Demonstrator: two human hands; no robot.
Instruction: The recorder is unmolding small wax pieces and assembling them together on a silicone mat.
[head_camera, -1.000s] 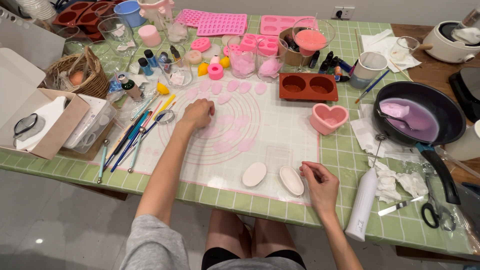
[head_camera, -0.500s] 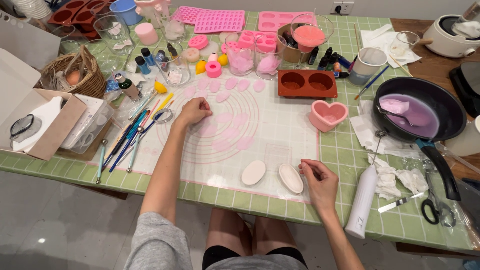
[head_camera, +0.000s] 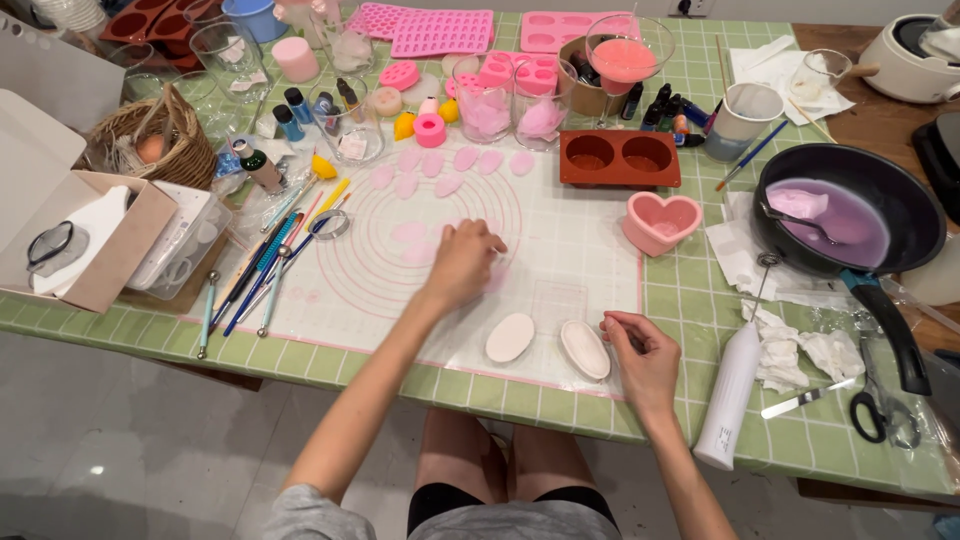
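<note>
Two white oval soaps (head_camera: 510, 337) beside right hand (head_camera: 640, 360), fingers pinched empty; left hand (head_camera: 462, 262) spread flat. Probably slippery, easily dented; best gripped along long edges.

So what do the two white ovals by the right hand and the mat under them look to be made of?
The two white ovals look like cast soap or wax: smooth, matte, opaque, with rounded edges; which one, the view leaves open. The mat looks like silicone: translucent white, thin, lying flat, printed with pink circles. The right hand rests beside the right oval.
</note>
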